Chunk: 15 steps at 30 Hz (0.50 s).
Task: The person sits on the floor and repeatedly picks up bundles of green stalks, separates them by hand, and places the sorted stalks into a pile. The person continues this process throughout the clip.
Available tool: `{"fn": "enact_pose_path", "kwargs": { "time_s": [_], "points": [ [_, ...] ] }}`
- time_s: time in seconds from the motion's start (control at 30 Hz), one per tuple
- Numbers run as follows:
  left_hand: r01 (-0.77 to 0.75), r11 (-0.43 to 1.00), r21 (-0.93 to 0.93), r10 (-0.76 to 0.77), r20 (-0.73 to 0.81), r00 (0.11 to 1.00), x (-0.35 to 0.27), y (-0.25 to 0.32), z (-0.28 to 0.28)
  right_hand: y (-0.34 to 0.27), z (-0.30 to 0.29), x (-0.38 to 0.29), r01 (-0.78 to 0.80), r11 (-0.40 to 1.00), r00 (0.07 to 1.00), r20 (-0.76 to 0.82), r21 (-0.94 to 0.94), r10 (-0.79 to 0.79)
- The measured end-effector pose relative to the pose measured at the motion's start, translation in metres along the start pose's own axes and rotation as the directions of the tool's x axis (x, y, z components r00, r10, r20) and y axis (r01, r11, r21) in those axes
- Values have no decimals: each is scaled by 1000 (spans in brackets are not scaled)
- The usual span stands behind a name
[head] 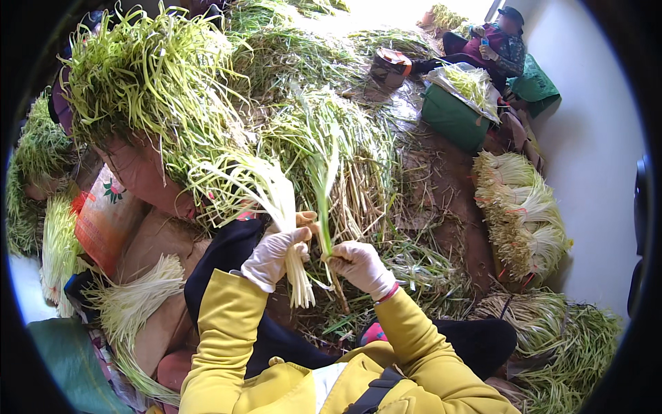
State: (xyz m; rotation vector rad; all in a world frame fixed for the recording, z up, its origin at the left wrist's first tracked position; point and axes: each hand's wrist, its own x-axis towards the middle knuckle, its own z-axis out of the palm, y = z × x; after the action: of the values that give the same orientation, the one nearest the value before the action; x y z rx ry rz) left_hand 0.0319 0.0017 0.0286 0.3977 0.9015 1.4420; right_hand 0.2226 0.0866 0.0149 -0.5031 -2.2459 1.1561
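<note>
My left hand [276, 256], in a pale glove, grips a bunch of whitish garlic-like greens [283, 202]. The trimmed white ends hang below the fist, and the yellowish leaves fan up and to the left. Between thumb and fingers, my right hand [362, 266], gloved too, pinches a single greener stalk [324, 217] low on its stem. That stalk stands upright beside the bunch, close to my left fingertips. A brown, dry strip [340, 294] dangles beneath my right fingers. Past both hands lies a heap of untrimmed greens [357, 171] with brownish stems.
A tall pile of yellow-green leaves [155, 77] rises at left on a pinkish support. Loose pale stalks [139, 290] lie on brown cloth beside me. Tied bundles [522, 217] line the right wall. Farther back, a person [499, 46] sits behind a green container [452, 116].
</note>
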Motion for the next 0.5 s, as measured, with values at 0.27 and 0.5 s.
{"fn": "enact_pose_path", "kwargs": {
  "time_s": [0.27, 0.5],
  "points": [
    [-59, 998, -8, 59, 18, 998, -4, -4, -2, -18, 22, 19, -343, 626, 924, 133, 700, 357],
    [-297, 950, -94, 288, -94, 953, -15, 34, -15, 22, -24, -20, -215, 808, 882, -247, 549, 402]
  ]
}}
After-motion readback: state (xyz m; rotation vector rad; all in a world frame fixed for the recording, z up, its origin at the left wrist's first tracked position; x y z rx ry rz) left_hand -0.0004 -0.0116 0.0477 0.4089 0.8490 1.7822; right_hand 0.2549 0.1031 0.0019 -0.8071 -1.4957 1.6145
